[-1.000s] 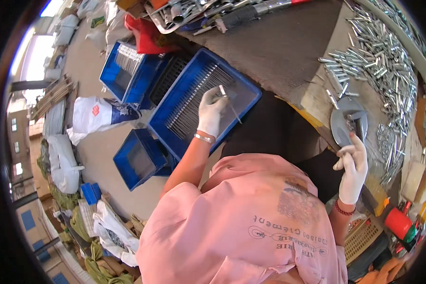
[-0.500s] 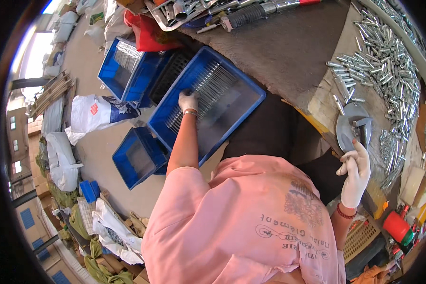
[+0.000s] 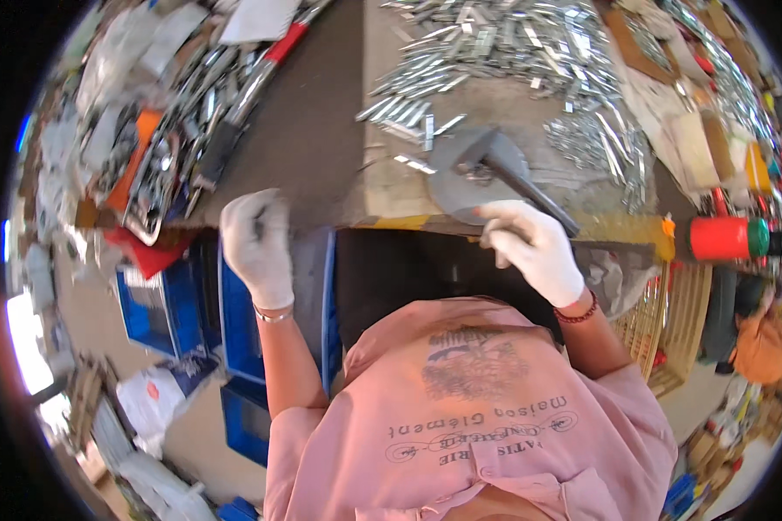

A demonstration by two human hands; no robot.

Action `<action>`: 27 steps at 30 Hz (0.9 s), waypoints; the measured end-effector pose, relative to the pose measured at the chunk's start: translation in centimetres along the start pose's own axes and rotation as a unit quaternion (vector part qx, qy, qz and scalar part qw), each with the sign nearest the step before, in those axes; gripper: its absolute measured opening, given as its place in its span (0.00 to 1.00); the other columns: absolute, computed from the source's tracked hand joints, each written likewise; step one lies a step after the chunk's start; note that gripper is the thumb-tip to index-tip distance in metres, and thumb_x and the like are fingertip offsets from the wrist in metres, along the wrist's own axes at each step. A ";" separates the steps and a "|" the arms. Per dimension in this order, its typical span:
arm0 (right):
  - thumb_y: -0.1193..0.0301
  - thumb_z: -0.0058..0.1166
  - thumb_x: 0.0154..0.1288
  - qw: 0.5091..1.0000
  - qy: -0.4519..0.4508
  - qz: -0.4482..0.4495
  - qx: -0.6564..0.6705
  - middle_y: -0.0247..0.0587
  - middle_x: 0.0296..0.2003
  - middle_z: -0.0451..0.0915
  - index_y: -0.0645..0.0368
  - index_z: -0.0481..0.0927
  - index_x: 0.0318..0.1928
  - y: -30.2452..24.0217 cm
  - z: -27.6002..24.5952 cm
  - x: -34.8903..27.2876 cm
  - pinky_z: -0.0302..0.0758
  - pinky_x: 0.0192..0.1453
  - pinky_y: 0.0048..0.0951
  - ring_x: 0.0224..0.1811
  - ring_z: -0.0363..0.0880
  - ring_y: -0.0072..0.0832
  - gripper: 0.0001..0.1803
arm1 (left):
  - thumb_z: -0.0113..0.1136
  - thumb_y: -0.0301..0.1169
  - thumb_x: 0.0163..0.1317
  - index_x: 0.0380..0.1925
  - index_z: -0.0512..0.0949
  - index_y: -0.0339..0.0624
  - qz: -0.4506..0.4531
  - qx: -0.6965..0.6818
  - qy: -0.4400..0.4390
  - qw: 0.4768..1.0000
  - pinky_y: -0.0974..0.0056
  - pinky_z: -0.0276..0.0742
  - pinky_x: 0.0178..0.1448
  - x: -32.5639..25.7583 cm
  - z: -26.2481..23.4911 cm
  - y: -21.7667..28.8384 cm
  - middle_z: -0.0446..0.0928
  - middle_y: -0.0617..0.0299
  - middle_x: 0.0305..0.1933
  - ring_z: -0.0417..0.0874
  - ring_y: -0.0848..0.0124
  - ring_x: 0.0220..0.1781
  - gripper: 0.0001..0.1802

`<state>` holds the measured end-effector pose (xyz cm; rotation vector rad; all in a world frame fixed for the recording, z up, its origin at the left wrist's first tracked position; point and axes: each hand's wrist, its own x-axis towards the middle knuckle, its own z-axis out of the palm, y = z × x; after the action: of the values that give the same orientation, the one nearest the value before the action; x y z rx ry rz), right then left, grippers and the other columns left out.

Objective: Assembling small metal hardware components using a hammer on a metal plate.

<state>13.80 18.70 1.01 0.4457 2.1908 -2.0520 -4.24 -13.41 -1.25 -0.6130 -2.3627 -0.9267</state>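
My left hand, in a white glove, is curled closed over the near edge of the bench, above a large blue crate. Motion blurs its fingers, and I cannot make out what is in them. My right hand, also gloved, is at the bench's front edge beside a grey round plate with a dark bar handle. Its index finger is extended and the others are loosely bent, with nothing visible in them. Many shiny metal tubes lie in a heap behind the plate.
Mixed metal parts and tools crowd the bench's left. A red-and-green cylinder is at the right edge. Another blue crate and a white sack stand lower left. A yellow plastic basket stands lower right.
My view has turned toward the bench. The left hand has come up out of the large blue crate of metal rods to the bench edge. The right hand stays near the round plate.
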 end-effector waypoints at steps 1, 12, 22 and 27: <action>0.78 0.53 0.77 1.000 0.002 -0.011 -0.027 0.34 0.40 0.85 0.62 0.83 0.63 -0.2 0.1 -0.2 0.78 0.40 0.20 0.32 0.80 0.16 0.17 | 0.72 0.16 0.59 0.41 0.88 0.39 0.010 -0.061 -0.064 0.996 0.58 0.82 0.51 1.6 1.0 3.4 0.85 0.54 0.44 0.86 0.58 0.46 0.11; 0.73 0.68 0.65 0.820 0.378 -0.143 -0.406 0.44 0.41 0.87 0.55 0.89 0.44 -0.4 -9.5 -3.6 0.84 0.49 0.36 0.43 0.89 0.40 0.07 | 0.67 0.21 0.61 0.46 0.87 0.44 0.194 -0.104 -0.299 0.928 0.55 0.82 0.52 4.6 8.0 8.8 0.84 0.54 0.46 0.86 0.55 0.44 0.13; 0.71 0.61 0.68 0.731 0.382 -0.072 -0.561 0.45 0.44 0.87 0.49 0.86 0.50 2.3 -17.2 2.8 0.83 0.49 0.46 0.46 0.88 0.47 0.11 | 0.61 0.16 0.73 0.55 0.79 0.34 -0.221 -0.427 -0.371 0.794 0.68 0.86 0.52 2.5 7.6 12.8 0.85 0.58 0.52 0.91 0.71 0.49 0.12; 0.74 0.57 0.67 0.742 0.370 -0.054 -0.556 0.48 0.47 0.88 0.50 0.86 0.51 1.6 -16.9 2.4 0.84 0.53 0.49 0.51 0.88 0.49 0.14 | 0.64 0.14 0.68 0.48 0.83 0.36 -0.126 -0.366 -0.368 0.845 0.68 0.84 0.53 1.4 8.0 12.7 0.85 0.61 0.46 0.89 0.73 0.48 0.11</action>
<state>14.03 35.80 0.26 1.0363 3.3467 -0.1728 -0.43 1.04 0.70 -1.1223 -2.7243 -2.0650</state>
